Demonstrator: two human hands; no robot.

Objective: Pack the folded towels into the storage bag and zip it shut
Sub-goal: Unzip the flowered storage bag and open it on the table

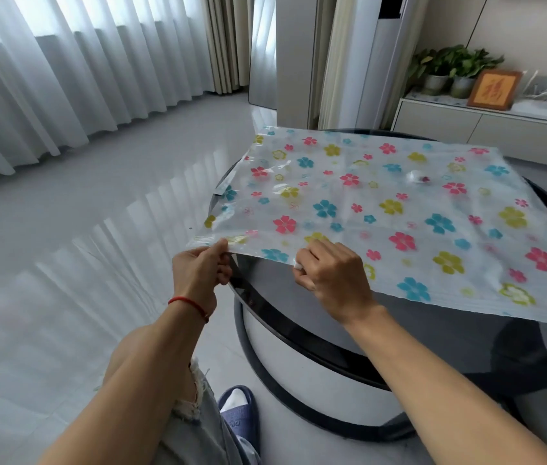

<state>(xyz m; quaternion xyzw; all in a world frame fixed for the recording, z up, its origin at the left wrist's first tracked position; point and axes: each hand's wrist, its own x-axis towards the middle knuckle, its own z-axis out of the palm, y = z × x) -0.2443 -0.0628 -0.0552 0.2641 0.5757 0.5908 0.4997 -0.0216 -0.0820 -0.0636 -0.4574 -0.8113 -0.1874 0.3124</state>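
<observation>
Spread across the round table (298, 333) at centre right, the flowered plastic bag (382, 209) looks thin, limp and slippery, best held along its near edge, where the left hand (198, 273) pinches the corner and the right hand (330, 275) grips a small white piece on that edge.

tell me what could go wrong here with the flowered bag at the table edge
1. The flowered storage bag overhangs the near edge of the round glass table, so a hard tug could drag it off.
2. The left hand only pinches the corner; the slick plastic may slip free.
3. The right hand holds a small white slider on the edge; it could pop off the seal track.
</observation>
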